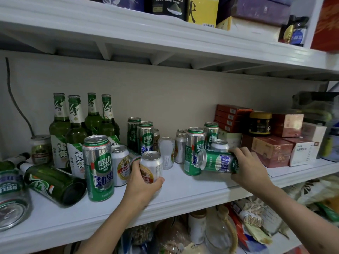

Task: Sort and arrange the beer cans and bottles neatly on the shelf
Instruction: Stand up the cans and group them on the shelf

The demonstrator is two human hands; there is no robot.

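Beer cans and bottles stand and lie mixed along the white middle shelf [183, 195]. My left hand [142, 182] is clamped around a short silver can with a red-and-gold label [151, 166], held upright near the shelf's front edge. My right hand [246, 166] is closed on a tall green can [218, 160] held on its side, its silver base turned to the left, just in front of an upright tall green can [194, 150]. A taller green-and-silver can [98, 167] stands at the left front, with a second short silver can [120, 165] just behind and to its right. Four green glass bottles [77, 129] stand upright in a cluster at the back left; one green bottle [53, 182] lies on its side in front of them, base toward me. At the far left edge another can [12, 198] lies tipped, its bottom facing the camera. Two more tall green cans [140, 134] stand mid-shelf near the wall, and a clear plastic-looking cup or jar [166, 153] stands between them and a group of further cans [211, 133] on the right. Red and brown cartons [271, 149] are stacked at the right end of the shelf, a dark jar with a gold lid [260, 123] resting on top of them. Boxes [201, 10] fill the shelf above; bagged goods [247, 222] crowd the shelf below.
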